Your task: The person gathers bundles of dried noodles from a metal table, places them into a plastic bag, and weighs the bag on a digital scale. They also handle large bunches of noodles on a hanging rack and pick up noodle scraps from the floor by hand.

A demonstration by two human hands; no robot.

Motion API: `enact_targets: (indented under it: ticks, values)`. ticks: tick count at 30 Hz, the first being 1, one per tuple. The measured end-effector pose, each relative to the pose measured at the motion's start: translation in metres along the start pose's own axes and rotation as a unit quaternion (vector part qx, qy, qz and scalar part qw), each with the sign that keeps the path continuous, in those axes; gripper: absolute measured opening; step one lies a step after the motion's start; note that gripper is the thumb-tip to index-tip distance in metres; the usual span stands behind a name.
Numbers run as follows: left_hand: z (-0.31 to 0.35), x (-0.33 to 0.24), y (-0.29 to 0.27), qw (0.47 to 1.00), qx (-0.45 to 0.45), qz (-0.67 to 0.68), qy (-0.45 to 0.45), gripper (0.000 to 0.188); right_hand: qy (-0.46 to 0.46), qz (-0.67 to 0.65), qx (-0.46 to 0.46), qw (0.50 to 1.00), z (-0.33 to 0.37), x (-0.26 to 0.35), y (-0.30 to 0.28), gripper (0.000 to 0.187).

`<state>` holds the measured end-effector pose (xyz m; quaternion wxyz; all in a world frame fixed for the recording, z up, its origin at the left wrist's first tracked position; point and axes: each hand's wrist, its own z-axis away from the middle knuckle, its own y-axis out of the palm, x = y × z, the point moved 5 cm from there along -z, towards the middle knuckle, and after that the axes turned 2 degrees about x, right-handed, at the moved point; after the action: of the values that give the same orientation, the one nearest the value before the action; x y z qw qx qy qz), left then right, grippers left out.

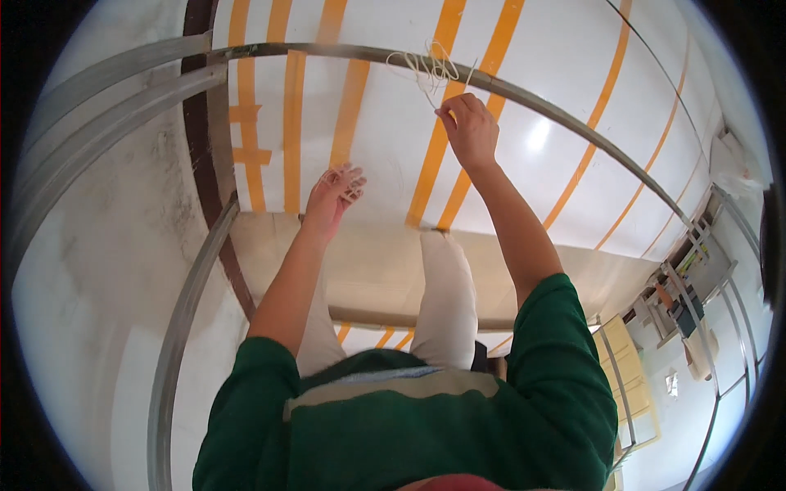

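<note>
A loose tangle of thin cream cord [432, 72] hangs by the curved metal rail [524, 96]. My right hand [471, 131] is just below the rail, its thumb and fingertips pinched on an end of this cord. Lower and to the left, my left hand [334, 195] hovers over the white panel [381, 139] with half-bent fingers set apart. The left fingers are a little blurred, and nothing shows in them. Orange tape strips [293, 131] run across the panel beneath both hands.
Metal bars [192, 319] and a stained pale wall [98, 221] stand at the left. A beige ledge [524, 270] lies below the panel. At the lower right are a yellow rack-like piece [626, 376], more metal railings [700, 327] and assorted items far down.
</note>
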<state>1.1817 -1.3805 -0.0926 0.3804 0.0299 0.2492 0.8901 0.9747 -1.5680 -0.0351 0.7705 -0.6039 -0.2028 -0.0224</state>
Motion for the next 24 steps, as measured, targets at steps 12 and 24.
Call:
enact_targets:
  ticks: [12,24]
  values:
    - [0.137,-0.012,0.161,0.996,0.072,-0.042,0.028,0.030,-0.029,-0.121,-0.024,0.992,0.157,0.097,-0.151,0.008]
    - [0.237,0.041,0.267,0.972,0.158,-0.164,0.052,0.025,-0.012,-0.029,-0.089,0.996,0.252,0.098,-0.276,0.003]
